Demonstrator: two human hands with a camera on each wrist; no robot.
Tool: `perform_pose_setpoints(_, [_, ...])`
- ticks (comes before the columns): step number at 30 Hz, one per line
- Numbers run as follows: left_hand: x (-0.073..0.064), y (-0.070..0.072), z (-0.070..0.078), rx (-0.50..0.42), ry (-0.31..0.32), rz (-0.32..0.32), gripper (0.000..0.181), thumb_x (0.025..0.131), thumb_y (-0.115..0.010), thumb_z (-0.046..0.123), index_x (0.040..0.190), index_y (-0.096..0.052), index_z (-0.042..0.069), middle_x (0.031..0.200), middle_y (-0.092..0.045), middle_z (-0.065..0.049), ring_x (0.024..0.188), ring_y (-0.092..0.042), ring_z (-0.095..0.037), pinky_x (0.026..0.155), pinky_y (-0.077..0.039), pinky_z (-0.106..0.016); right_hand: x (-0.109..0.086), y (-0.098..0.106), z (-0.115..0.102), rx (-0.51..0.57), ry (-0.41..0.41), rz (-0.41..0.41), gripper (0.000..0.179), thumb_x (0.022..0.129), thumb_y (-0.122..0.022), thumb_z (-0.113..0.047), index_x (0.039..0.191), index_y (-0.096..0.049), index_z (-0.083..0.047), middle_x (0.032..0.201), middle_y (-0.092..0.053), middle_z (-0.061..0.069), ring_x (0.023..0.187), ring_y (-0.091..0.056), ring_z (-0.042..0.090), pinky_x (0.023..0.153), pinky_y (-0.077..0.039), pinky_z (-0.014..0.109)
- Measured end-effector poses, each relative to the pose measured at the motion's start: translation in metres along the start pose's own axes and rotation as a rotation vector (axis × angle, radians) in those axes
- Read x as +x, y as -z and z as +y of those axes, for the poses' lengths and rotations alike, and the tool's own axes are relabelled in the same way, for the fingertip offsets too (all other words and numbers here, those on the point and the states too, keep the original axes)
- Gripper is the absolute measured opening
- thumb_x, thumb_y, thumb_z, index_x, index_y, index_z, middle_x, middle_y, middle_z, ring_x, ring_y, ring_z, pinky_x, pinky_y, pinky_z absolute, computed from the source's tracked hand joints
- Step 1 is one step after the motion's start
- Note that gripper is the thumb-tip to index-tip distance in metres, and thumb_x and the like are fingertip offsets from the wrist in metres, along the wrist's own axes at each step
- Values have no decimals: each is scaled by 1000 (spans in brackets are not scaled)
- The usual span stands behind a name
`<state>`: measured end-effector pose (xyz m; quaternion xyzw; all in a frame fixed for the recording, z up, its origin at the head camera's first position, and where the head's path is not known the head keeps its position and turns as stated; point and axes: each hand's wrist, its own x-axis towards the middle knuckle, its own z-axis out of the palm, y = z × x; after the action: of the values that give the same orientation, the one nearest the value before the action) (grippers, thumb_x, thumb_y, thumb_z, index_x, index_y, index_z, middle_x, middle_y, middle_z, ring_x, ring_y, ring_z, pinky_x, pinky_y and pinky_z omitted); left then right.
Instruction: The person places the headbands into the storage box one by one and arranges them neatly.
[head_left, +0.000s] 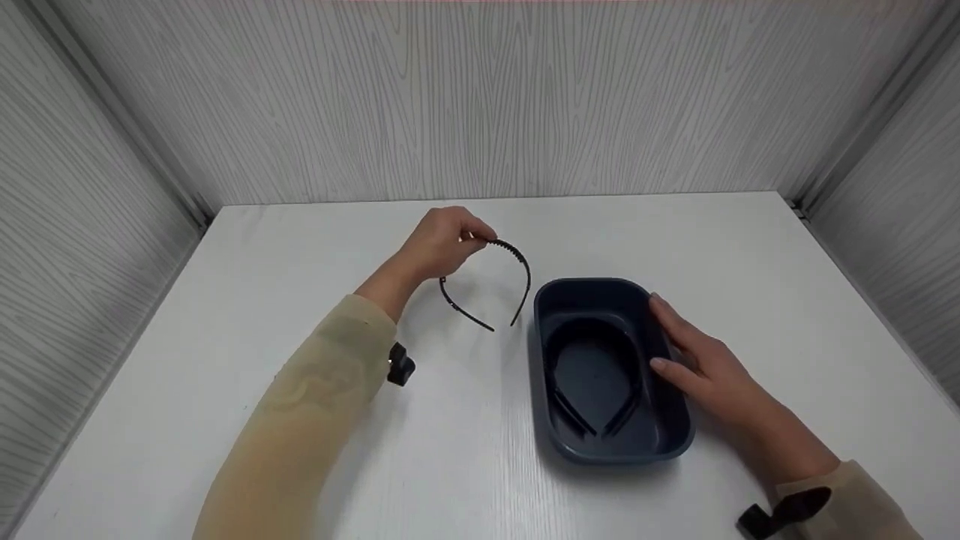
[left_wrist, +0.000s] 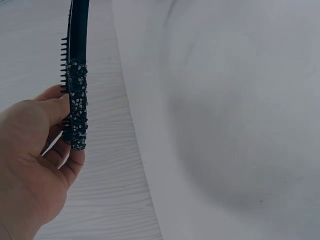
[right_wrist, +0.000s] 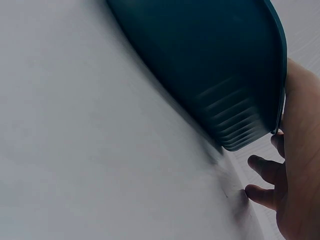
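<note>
My left hand [head_left: 444, 241] pinches a thin dark headband [head_left: 524, 281] by the top of its arch, above the table, with both ends hanging down. In the left wrist view this headband [left_wrist: 77, 95] shows small comb teeth along one edge and a band of sparkly stones near the fingers. A deep dark blue plastic basin [head_left: 611, 455] stands just right of it. Inside lies black headband material [head_left: 631, 349], curved in a loop with its ends toward me. My right hand [head_left: 709, 375] holds the basin's right rim, thumb over the edge. Its other fingers [right_wrist: 265, 170] show below the rim.
The white table [head_left: 450, 450] carries the basin, with grey wood-grain panels [head_left: 480, 97] standing behind it and at both sides. Black wrist-worn devices [head_left: 401, 365] are strapped at the sleeves.
</note>
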<state>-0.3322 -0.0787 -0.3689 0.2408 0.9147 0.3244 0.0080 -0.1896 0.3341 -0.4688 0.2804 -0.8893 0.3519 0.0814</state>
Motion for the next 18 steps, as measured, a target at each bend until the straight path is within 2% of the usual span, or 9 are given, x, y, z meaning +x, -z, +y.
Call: perform_pose_setpoints(18, [6, -10, 47, -18, -176, -41, 21, 103, -70, 5, 119, -83, 12, 117, -75, -4, 106, -67, -19, 90, -53, -32, 0, 2, -1, 6, 8, 1, 80, 103, -68, -12, 170, -25, -18, 175, -24, 3, 159, -23, 12, 120, -20, 13])
